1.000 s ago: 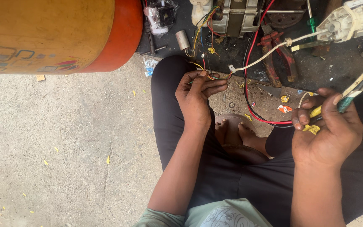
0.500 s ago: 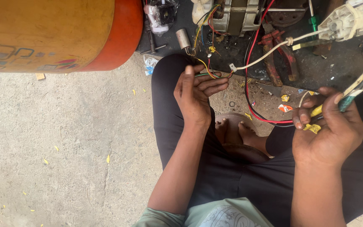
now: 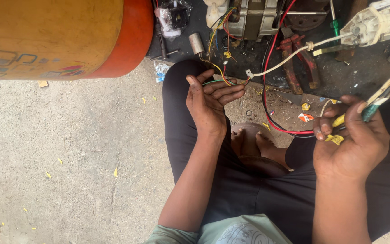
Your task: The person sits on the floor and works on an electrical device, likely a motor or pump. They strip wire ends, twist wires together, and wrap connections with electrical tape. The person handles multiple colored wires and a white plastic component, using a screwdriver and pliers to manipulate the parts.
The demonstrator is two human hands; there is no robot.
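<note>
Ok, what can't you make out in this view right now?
Head view only:
- Tool in right hand: fingers cover most of it.
- Thin wires in left hand: ends hidden by the fingers.
- Motor: top cut off by the frame edge.
- White connector: too small for detail.

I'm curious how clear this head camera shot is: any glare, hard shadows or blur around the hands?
Head view: soft, even daylight with no hard shadows and no glare. The left hand on the thin coloured wires is sharp, and so is the right hand. The orange cylinder bulges slightly near the frame edge, which suggests a wide lens.
</note>
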